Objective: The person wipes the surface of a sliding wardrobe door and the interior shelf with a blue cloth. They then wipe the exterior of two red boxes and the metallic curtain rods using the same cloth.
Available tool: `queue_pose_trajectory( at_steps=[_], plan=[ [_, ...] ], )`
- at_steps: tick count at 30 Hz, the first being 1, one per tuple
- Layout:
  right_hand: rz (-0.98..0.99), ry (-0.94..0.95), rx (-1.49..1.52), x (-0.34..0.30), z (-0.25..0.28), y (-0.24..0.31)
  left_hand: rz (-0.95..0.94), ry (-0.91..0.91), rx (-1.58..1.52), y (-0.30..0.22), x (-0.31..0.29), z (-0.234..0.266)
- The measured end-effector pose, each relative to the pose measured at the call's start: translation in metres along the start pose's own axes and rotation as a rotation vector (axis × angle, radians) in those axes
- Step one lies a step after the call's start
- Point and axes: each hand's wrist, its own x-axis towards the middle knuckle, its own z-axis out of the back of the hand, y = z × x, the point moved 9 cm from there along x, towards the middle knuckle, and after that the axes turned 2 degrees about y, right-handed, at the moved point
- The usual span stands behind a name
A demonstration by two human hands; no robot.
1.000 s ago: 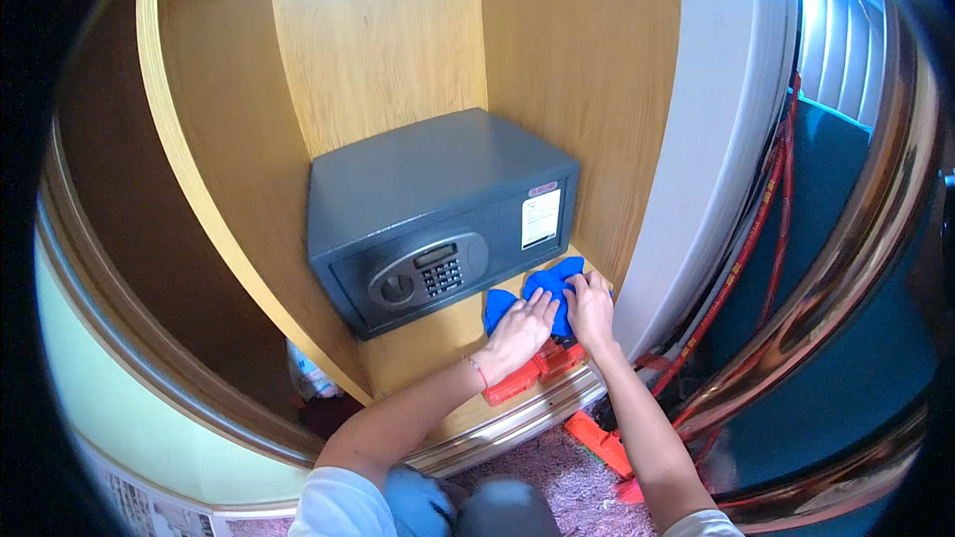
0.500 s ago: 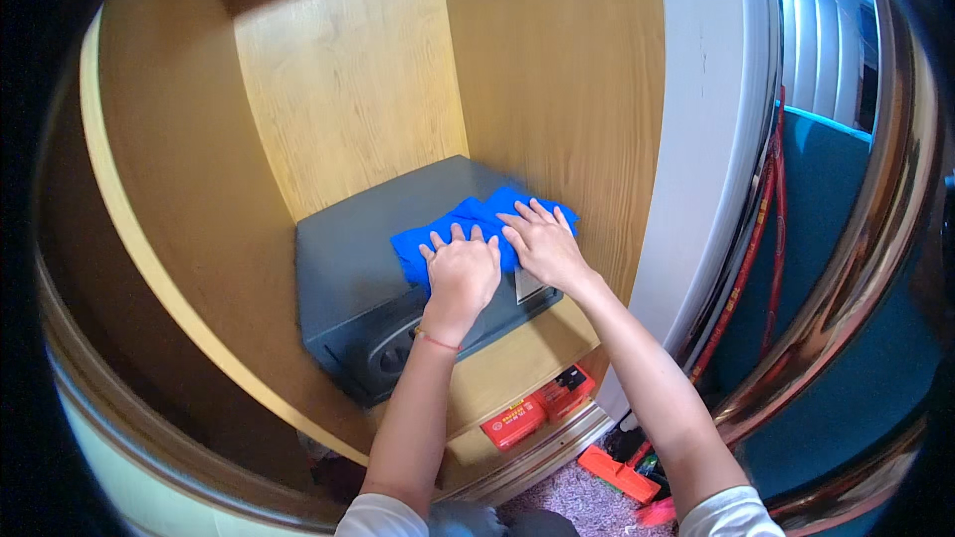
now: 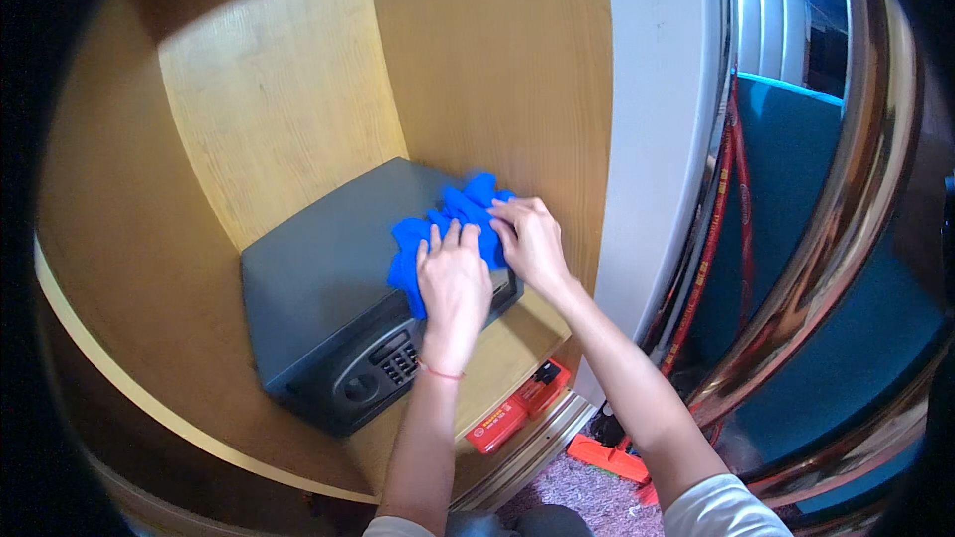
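A dark grey safe (image 3: 333, 239) sits in a wooden cabinet, with a keypad (image 3: 400, 363) and a round knob (image 3: 359, 388) on its front. Across its right front corner lies a crumpled blue cloth (image 3: 406, 239), partly hanging over the front edge. My left hand (image 3: 455, 276) presses on the cloth's nearer part, fingers spread. On the cloth's right side my right hand (image 3: 535, 247) has its fingers bent in and pinches a fold. The hands hide the middle of the cloth.
Wooden side walls (image 3: 497, 60) enclose the safe. Red boxes (image 3: 497, 425) lie below the cabinet's front shelf edge. An orange-red plastic piece (image 3: 607, 457) rests on the purple carpet (image 3: 572, 487). Red printed straps (image 3: 711, 239) hang at right beside a white door frame (image 3: 662, 89).
The cloth has bunched up as my right hand's fingers drew in from spread to pinching. My view has shifted, uncovering the safe's keypad.
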Motion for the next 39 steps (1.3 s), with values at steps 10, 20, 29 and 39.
queue_pose_trajectory(
  at_steps=[10, 20, 29, 39],
  plan=[
    [0.212, -0.412, -0.685, 0.016, 0.179, 0.080, -0.480, -0.443, -0.800, -0.106, 0.056, 0.047],
    [0.146, 0.014, -0.722, -0.114, 0.129, 0.012, -0.113, -0.294, -1.127, -0.099, -0.053, -0.113],
    [0.412, -0.611, -0.602, -0.040, 0.227, 0.103, -0.599, -0.331, -1.025, -0.144, 0.056, 0.028],
    [-0.257, -0.215, -0.189, -0.090, 0.154, -0.037, -0.441, -0.301, -0.663, -0.135, 0.011, -0.065]
  ],
)
